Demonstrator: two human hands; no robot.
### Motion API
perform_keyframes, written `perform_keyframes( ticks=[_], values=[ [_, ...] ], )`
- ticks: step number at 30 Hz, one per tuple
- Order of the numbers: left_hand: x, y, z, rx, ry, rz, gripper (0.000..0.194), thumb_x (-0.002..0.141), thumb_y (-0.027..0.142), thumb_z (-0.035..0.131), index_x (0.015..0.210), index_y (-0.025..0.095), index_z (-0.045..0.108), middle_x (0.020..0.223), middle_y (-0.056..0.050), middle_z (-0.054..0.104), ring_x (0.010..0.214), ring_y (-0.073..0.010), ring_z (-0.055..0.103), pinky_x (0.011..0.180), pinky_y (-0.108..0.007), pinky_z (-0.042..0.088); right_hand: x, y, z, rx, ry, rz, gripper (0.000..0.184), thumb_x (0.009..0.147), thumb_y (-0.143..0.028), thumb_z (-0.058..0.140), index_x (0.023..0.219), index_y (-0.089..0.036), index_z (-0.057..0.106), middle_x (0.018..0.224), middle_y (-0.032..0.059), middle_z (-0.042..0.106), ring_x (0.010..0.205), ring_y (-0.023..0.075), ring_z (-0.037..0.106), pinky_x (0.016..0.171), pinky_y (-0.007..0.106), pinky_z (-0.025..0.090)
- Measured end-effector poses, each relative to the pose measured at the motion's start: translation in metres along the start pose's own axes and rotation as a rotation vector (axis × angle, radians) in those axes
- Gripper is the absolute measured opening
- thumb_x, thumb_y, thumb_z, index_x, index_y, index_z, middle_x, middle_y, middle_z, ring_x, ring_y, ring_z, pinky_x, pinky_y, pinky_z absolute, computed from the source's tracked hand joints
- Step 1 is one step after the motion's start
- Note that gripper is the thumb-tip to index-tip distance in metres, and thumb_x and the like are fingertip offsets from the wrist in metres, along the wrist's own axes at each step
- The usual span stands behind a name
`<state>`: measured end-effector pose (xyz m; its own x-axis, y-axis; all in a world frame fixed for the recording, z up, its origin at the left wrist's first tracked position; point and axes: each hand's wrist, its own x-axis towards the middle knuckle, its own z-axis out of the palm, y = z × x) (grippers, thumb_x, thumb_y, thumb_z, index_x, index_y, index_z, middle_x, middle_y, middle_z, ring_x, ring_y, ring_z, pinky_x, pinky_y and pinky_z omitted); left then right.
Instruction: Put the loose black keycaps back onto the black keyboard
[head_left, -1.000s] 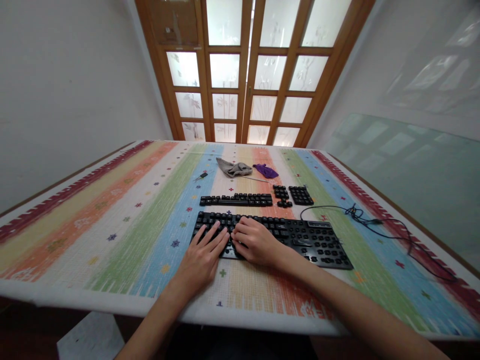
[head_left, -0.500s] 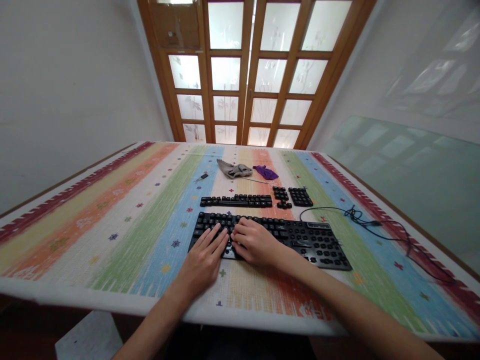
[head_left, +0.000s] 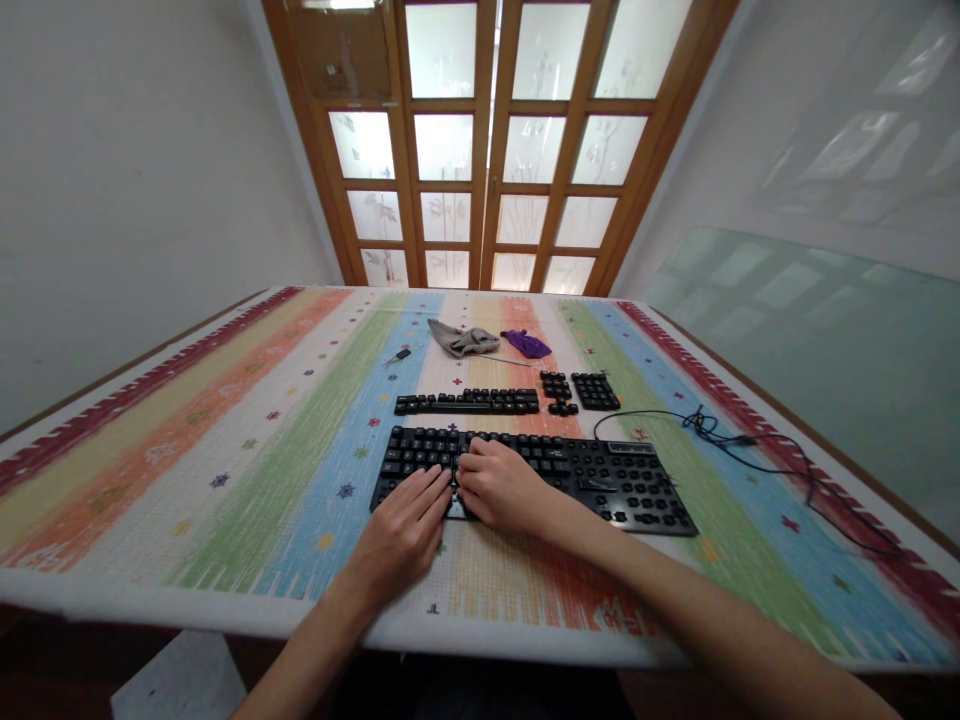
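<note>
A black keyboard (head_left: 637,490) lies on the striped tablecloth in front of me. Keycaps sit on its left and upper parts, while bare key sockets show on its right end. My left hand (head_left: 405,518) rests on the left half, its fingers stretched out close together and the tips on the lower keys. Just right of it, my right hand (head_left: 501,485) has its fingers curled in a pinch against the keyboard. Whatever those fingers hold, if anything, is hidden. Behind the keyboard lie loose keycaps in groups: a long block (head_left: 469,403), a small cluster (head_left: 556,386) and a number-pad block (head_left: 595,391).
Farther back lie a grey cloth (head_left: 463,342), a purple cloth (head_left: 527,344), a thin rod (head_left: 510,361) and a small black tool (head_left: 402,355). The keyboard's cable (head_left: 709,430) runs loosely across the right side. The table's front edge (head_left: 225,610) is near me.
My left fingers have drawn back slightly towards me over the keys. The right hand keeps its curled pose at nearly the same spot. The whole view has shifted a little.
</note>
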<state>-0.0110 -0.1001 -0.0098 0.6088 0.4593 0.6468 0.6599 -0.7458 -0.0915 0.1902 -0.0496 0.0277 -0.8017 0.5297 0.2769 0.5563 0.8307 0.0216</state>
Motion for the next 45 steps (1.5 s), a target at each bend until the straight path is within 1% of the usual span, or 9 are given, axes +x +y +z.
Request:
perform_keyframes(
  ticks=[6, 13, 16, 22, 27, 31, 36, 42, 45],
  values=[
    [0.000, 0.000, 0.000, -0.006, 0.003, 0.012, 0.039, 0.090, 0.003, 0.045, 0.124, 0.006, 0.064, 0.130, -0.017, 0.066, 0.124, -0.0281, 0.062, 0.102, -0.047, 0.056, 0.000, -0.007, -0.004, 0.021, -0.030, 0.066, 0.021, 0.091, -0.018, 0.059, 0.075, -0.013, 0.071, 0.082, 0.0092, 0.068, 0.082, 0.0217, 0.054, 0.071, 0.035, 0.043],
    [-0.001, -0.003, -0.003, -0.051, -0.021, 0.000, 0.036, 0.094, 0.006, 0.045, 0.126, 0.008, 0.062, 0.132, -0.015, 0.066, 0.129, -0.0261, 0.058, 0.108, -0.046, 0.052, -0.008, 0.009, -0.014, 0.179, 0.129, 0.104, 0.018, 0.090, -0.016, 0.062, 0.079, -0.015, 0.075, 0.086, 0.0073, 0.073, 0.083, 0.0197, 0.057, 0.079, 0.032, 0.045],
    [0.001, -0.005, -0.004, -0.050, -0.098, -0.007, 0.037, 0.101, 0.017, 0.045, 0.135, 0.009, 0.055, 0.138, -0.015, 0.061, 0.134, -0.0251, 0.054, 0.111, -0.045, 0.049, -0.014, 0.017, -0.016, 0.190, 0.159, 0.158, 0.018, 0.090, -0.016, 0.062, 0.079, -0.015, 0.075, 0.090, 0.0081, 0.074, 0.085, 0.0204, 0.058, 0.078, 0.033, 0.045],
    [0.014, -0.012, -0.001, -0.038, -0.348, -0.029, 0.059, 0.106, 0.045, 0.037, 0.154, 0.011, 0.031, 0.157, -0.015, 0.039, 0.148, -0.0261, 0.033, 0.119, -0.047, 0.036, -0.016, 0.031, -0.023, 0.268, 0.115, 0.258, 0.013, 0.089, -0.015, 0.064, 0.083, -0.015, 0.076, 0.084, 0.0072, 0.075, 0.082, 0.0197, 0.061, 0.081, 0.033, 0.046],
    [0.028, -0.020, 0.003, -0.080, -0.429, -0.019, 0.062, 0.106, 0.050, 0.031, 0.155, 0.011, 0.028, 0.159, -0.016, 0.034, 0.150, -0.0246, 0.027, 0.122, -0.044, 0.029, -0.004, 0.041, -0.033, 0.258, 0.122, 0.285, 0.013, 0.087, -0.016, 0.065, 0.083, -0.015, 0.077, 0.084, 0.0074, 0.076, 0.087, 0.0220, 0.062, 0.084, 0.034, 0.046],
    [0.028, -0.020, 0.004, -0.101, -0.464, -0.036, 0.077, 0.102, 0.060, 0.035, 0.156, 0.007, 0.022, 0.161, -0.019, 0.028, 0.152, -0.0283, 0.023, 0.123, -0.045, 0.025, 0.009, 0.059, -0.036, 0.265, 0.143, 0.346, 0.013, 0.086, -0.015, 0.065, 0.089, -0.016, 0.078, 0.092, 0.0074, 0.078, 0.091, 0.0222, 0.066, 0.086, 0.033, 0.048],
    [0.023, -0.016, 0.004, -0.140, -0.454, -0.043, 0.088, 0.098, 0.065, 0.038, 0.160, 0.010, 0.008, 0.163, -0.019, 0.022, 0.153, -0.0295, 0.018, 0.122, -0.046, 0.023, 0.029, 0.087, -0.025, 0.231, 0.083, 0.414, 0.015, 0.086, -0.015, 0.064, 0.090, -0.016, 0.079, 0.095, 0.0080, 0.078, 0.094, 0.0239, 0.068, 0.088, 0.033, 0.049],
    [0.022, -0.015, 0.005, -0.156, -0.436, -0.048, 0.079, 0.102, 0.057, 0.038, 0.159, 0.009, 0.013, 0.163, -0.019, 0.023, 0.153, -0.0296, 0.018, 0.122, -0.047, 0.025, 0.051, 0.116, -0.009, 0.204, 0.008, 0.423, 0.019, 0.087, -0.015, 0.062, 0.094, -0.015, 0.079, 0.099, 0.0097, 0.078, 0.094, 0.0239, 0.069, 0.087, 0.033, 0.050],
    [0.020, -0.015, 0.008, -0.147, -0.419, -0.057, 0.080, 0.101, 0.058, 0.039, 0.159, 0.009, 0.013, 0.163, -0.019, 0.023, 0.153, -0.0302, 0.018, 0.122, -0.047, 0.024, 0.058, 0.127, -0.004, 0.204, 0.007, 0.406, 0.021, 0.088, -0.013, 0.059, 0.097, -0.014, 0.079, 0.103, 0.0111, 0.077, 0.099, 0.0245, 0.069, 0.090, 0.034, 0.050]
  ],
)
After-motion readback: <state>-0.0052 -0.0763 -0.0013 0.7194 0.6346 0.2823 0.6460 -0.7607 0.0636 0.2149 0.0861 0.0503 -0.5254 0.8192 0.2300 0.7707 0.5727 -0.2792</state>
